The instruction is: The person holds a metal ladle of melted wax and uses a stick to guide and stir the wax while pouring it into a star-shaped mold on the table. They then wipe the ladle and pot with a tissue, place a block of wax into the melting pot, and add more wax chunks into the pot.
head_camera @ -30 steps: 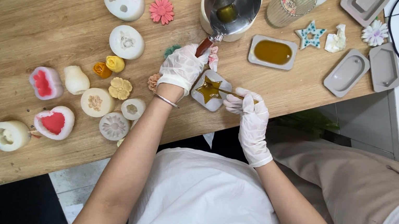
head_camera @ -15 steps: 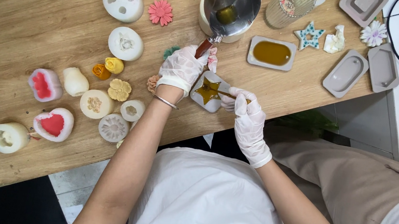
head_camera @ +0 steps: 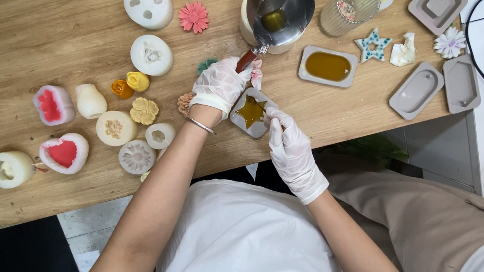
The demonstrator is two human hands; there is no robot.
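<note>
Left hand (head_camera: pixel 219 86), gloved, is gripping the red handle of a steel ladle (head_camera: pixel 281 9) resting over the cream pot (head_camera: pixel 250 3) far of it. Right hand (head_camera: pixel 291 150) is pinching the star mould (head_camera: pixel 251 112), which is sitting filled with amber liquid between both hands at the near table (head_camera: pixel 30 15) edge.

The surface (head_camera: pixel 30 15) is pale wood with a visible grain, matt. Both hands wear thin white gloves, smooth and faintly wrinkled – left hand (head_camera: pixel 219 84), right hand (head_camera: pixel 292 153). The pot (head_camera: pixel 280 9) is shiny metal, its handle (head_camera: pixel 245 61) a glossy reddish brown. The star mould (head_camera: pixel 252 113) looks like soft matt grey rubber, holding glossy amber liquid – so does the oval mould (head_camera: pixel 328 66). The round white moulds (head_camera: pixel 148 3) look dull and rubbery.
</note>
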